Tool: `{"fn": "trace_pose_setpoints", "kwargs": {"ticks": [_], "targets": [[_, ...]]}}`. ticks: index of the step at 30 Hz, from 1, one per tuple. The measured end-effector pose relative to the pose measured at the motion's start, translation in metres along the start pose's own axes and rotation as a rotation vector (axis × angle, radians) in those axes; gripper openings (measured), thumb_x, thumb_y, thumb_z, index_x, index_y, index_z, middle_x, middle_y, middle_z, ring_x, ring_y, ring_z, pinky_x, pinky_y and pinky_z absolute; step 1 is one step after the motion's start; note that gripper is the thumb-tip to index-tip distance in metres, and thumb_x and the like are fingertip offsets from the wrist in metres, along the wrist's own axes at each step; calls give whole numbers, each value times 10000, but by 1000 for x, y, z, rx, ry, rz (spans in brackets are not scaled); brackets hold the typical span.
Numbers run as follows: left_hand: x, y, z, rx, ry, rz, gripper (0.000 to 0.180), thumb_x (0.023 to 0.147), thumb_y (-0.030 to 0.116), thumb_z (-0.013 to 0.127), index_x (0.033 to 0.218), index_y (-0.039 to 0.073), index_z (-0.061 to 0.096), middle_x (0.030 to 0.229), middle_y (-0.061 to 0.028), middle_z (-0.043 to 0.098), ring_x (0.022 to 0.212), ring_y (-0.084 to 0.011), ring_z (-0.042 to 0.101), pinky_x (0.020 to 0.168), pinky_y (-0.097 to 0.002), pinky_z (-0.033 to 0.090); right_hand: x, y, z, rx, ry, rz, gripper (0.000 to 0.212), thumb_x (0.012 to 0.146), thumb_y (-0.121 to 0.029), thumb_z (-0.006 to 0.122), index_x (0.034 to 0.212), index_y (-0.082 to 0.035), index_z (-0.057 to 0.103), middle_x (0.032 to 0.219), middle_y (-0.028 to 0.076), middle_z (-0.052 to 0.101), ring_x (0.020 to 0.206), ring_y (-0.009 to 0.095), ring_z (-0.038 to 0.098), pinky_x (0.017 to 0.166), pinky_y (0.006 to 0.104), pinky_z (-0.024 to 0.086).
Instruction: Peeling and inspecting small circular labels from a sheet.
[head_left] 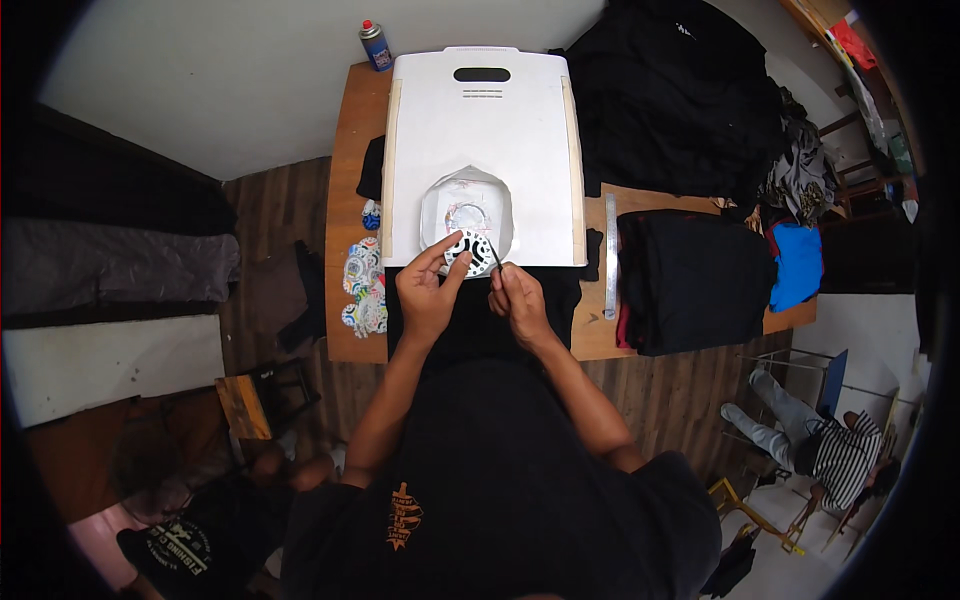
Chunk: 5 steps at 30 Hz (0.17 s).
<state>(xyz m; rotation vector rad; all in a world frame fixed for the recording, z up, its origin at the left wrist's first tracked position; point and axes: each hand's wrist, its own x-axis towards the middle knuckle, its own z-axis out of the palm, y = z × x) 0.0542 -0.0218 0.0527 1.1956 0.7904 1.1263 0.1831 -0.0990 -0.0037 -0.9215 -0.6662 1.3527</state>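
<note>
Between the thumb and fingers of my left hand (428,298) is a round white patch (467,256) with a black pattern and dark marks round its edge. My right hand (519,300) is closed on a thin dark pointed tool (495,252); its exact kind is too small to make out. The tool's tip is at the patch's right edge. Both hands are over the near end of a white board (490,135) with a slot at its far end. Just beyond the patch, a shallow white many-sided container (427,212) sits on the board, with pale scraps inside.
Several colourful patches (366,285) lie left of the board on the wooden table (358,125). A spray can (375,46) stands at the far left corner. At right are a metal ruler (611,265), folded black cloth (695,285) and heaped black garments (680,95). Other people are nearby.
</note>
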Motion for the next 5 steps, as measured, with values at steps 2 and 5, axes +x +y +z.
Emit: {"fn": "trace_pose_setpoints", "kwargs": {"ticks": [2, 5], "targets": [[0, 0, 0, 3, -2, -2, 355, 913, -52, 642, 1256, -109, 576, 1089, -143, 679, 959, -112, 637, 848, -228, 509, 0, 0, 0, 16, -4, -5, 348, 1071, -342, 400, 878, -66, 485, 574, -50, 307, 485, 62, 262, 480, 238, 253], [0, 0, -1, 8, -1, -5, 356, 916, -51, 638, 1262, -108, 574, 1094, -145, 678, 966, -113, 635, 852, -224, 506, 0, -2, 0, 37, 3, 16, 348, 1069, -348, 407, 884, -64, 486, 573, -48, 306, 483, 64, 260, 481, 237, 257]]}}
